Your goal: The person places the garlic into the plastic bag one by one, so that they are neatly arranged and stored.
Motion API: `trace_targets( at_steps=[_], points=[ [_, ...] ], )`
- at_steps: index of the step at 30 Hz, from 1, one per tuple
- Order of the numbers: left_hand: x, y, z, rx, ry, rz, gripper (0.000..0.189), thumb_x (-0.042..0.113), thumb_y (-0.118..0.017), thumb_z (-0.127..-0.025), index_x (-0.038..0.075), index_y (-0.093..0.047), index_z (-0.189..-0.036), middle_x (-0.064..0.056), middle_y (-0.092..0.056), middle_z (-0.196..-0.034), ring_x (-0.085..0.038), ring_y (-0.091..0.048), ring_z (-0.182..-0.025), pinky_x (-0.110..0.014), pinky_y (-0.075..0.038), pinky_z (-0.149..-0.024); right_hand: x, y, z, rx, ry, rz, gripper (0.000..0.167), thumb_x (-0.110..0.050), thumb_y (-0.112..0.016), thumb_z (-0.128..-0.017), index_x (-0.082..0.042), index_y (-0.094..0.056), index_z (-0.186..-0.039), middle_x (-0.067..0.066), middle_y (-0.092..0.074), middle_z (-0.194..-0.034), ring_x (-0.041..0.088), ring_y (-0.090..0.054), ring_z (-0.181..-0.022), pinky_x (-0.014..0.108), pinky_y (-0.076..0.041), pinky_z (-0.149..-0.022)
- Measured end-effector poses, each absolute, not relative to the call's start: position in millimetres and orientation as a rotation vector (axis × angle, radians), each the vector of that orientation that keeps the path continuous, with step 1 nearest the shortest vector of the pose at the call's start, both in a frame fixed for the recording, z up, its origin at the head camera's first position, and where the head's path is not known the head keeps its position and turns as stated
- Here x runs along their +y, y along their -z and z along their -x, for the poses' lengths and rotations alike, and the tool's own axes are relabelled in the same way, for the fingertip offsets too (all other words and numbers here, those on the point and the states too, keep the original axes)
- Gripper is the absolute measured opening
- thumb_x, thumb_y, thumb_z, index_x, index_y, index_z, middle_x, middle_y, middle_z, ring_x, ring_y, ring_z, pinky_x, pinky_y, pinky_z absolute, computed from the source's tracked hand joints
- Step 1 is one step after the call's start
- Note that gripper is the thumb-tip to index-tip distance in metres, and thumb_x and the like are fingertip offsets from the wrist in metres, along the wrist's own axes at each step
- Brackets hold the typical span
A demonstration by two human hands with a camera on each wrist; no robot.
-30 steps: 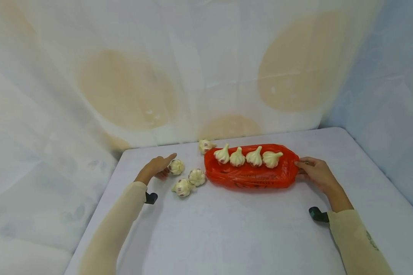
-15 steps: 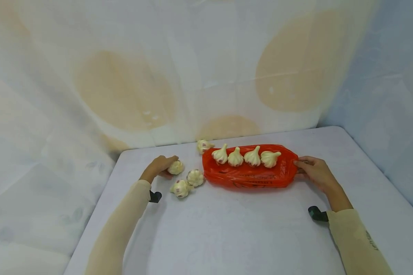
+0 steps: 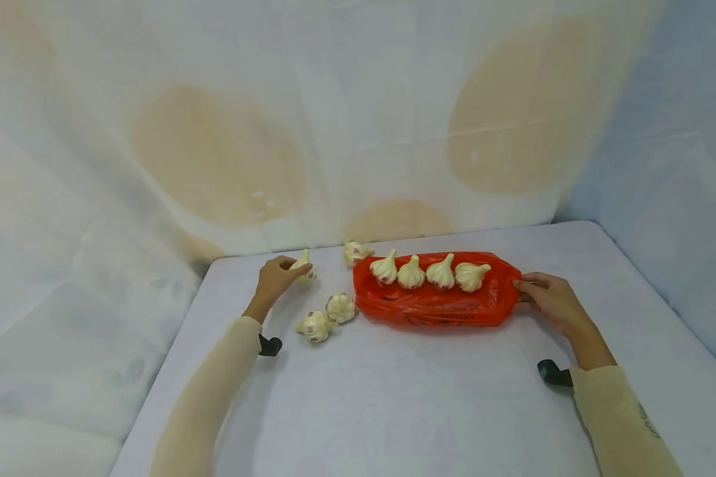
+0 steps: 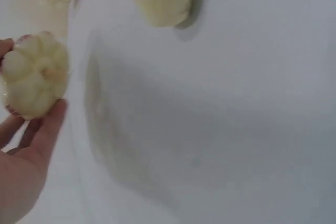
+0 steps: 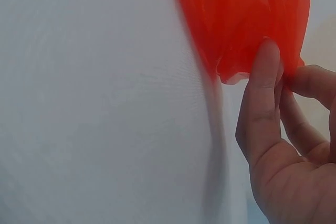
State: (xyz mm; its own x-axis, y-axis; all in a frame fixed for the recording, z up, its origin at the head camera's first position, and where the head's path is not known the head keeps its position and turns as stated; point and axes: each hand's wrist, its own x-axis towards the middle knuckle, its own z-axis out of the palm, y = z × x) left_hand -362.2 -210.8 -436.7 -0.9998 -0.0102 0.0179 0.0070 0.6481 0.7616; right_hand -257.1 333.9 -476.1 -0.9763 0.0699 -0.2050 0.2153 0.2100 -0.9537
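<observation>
My left hand holds a garlic bulb between thumb and fingers, its stem pointing up in the head view. Two more bulbs lie nearer on the table, one plain white bulb and one with its stem to the left. On top of the red plastic bag several garlic bulbs sit in a row. A further bulb is by the bag's far left corner. With thumb and fingers my right hand pinches the right end of the bag.
The white table has its back edge against a hanging cloth with tan round patches. Another pale cloth hangs along the right side. A dark camera mount is on each wrist.
My left hand has closed on the garlic bulb, lifted it and turned it stem up, moving slightly toward the back. The right hand stays at the end of the bag.
</observation>
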Motion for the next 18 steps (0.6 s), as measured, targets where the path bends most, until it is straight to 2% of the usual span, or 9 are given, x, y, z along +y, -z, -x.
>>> trace_targets(
  at_steps=[4,10,18],
  points=[
    [-205.7,443.3,364.1,-2.67,1.326,0.119,0.057,0.043,-0.08,-0.079,0.007,-0.063,-0.12,-0.009,-0.061,-0.118,-0.027,-0.055,-0.109,-0.043,-0.047,-0.09,334.2,475.2,256.5,2.353,1.881,-0.272,0.064,-0.041,-0.058,-0.097,0.005,-0.043,-0.139,0.011,-0.057,-0.118,0.006,-0.063,-0.085,0.026,-0.055,-0.079],
    [-199.1,454.0,370.1,-2.634,1.266,0.278,0.069,0.035,-0.084,-0.077,0.008,-0.057,-0.134,-0.01,-0.058,-0.116,-0.028,-0.054,-0.112,-0.041,-0.047,-0.094,332.6,474.1,256.8,2.338,1.884,-0.287,0.064,-0.041,-0.058,-0.097,0.005,-0.043,-0.139,0.021,-0.05,-0.13,0.006,-0.063,-0.085,0.025,-0.055,-0.079],
    [-196.3,464.9,368.6,-2.676,1.249,0.345,0.059,0.028,-0.085,-0.076,0.001,-0.062,-0.123,-0.013,-0.053,-0.118,-0.026,-0.053,-0.11,-0.04,-0.048,-0.096,334.1,475.7,257.8,2.337,1.889,-0.285,0.062,-0.04,-0.058,-0.097,0.005,-0.044,-0.138,0.021,-0.051,-0.127,0.007,-0.064,-0.084,0.026,-0.055,-0.079]
  ],
)
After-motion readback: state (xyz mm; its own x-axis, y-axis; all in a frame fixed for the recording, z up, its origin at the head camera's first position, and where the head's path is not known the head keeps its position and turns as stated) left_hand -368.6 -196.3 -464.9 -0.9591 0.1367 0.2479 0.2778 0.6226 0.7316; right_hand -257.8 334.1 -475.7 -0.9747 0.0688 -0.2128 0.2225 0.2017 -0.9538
